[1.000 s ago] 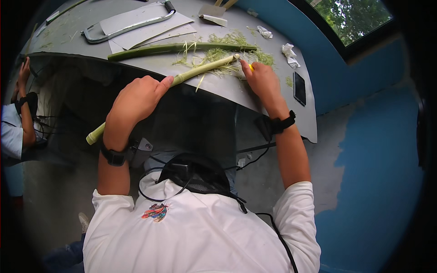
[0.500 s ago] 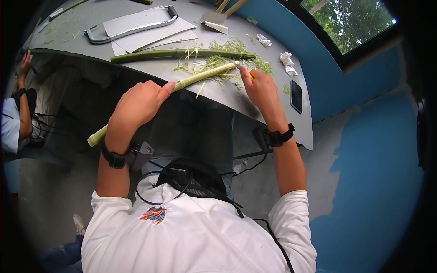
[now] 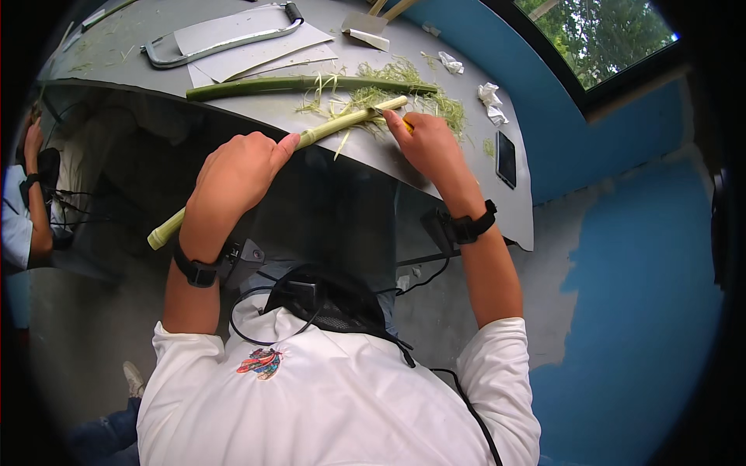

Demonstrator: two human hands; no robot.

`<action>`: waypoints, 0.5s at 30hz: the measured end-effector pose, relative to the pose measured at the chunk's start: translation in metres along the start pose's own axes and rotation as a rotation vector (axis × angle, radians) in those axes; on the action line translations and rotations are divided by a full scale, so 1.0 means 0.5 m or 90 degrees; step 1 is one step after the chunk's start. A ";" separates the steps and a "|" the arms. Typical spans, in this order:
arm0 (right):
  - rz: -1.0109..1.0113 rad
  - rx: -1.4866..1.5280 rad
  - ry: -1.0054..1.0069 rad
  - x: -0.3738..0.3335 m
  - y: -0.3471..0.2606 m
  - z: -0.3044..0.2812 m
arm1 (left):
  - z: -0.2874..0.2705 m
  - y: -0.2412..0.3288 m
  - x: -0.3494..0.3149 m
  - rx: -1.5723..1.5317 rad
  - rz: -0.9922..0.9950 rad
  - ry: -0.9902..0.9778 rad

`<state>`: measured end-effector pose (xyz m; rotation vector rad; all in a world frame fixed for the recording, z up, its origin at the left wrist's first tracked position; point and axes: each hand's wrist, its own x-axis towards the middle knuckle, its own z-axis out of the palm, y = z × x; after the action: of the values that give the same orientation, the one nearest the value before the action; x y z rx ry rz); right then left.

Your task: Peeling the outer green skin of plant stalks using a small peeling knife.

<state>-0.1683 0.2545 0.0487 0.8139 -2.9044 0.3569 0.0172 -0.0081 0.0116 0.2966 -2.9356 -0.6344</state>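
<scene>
A pale, peeled bamboo stalk (image 3: 338,124) slants up to the right, its far end over the table and its near end below my left forearm. My left hand (image 3: 241,167) is wrapped round its middle, thumb along the top. In my right hand (image 3: 431,147) is a knife with a yellow handle (image 3: 408,125); its blade (image 3: 378,110) rests against the stalk a little short of the far tip. Most of the handle is hidden in my fingers. Behind the stalk lies a darker green bamboo stalk (image 3: 256,87), with green shavings (image 3: 404,74) heaped around its right end.
A hacksaw (image 3: 225,53) lies on white paper sheets (image 3: 256,31) on the grey table (image 3: 155,85). Crumpled tissues (image 3: 490,97) and a phone (image 3: 505,159) are at the right edge, near the blue wall (image 3: 536,155). Another person's arm (image 3: 35,179) shows at far left.
My right hand has drawn the knife back along the stalk, from near its tip toward my left hand. My left hand keeps its hold and has hardly moved.
</scene>
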 end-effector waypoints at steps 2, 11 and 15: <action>0.051 -0.025 0.023 0.010 0.041 0.016 | -0.005 0.014 0.000 -0.026 -0.031 -0.013; 0.018 -0.046 -0.009 0.021 0.018 0.004 | 0.001 0.011 -0.004 -0.024 -0.032 -0.003; 0.058 -0.013 0.058 0.010 0.048 -0.004 | -0.009 0.012 0.006 -0.064 -0.083 -0.033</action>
<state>-0.1852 0.2724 0.0469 0.6473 -2.8615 0.3607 0.0142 -0.0053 0.0184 0.4694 -2.9395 -0.8151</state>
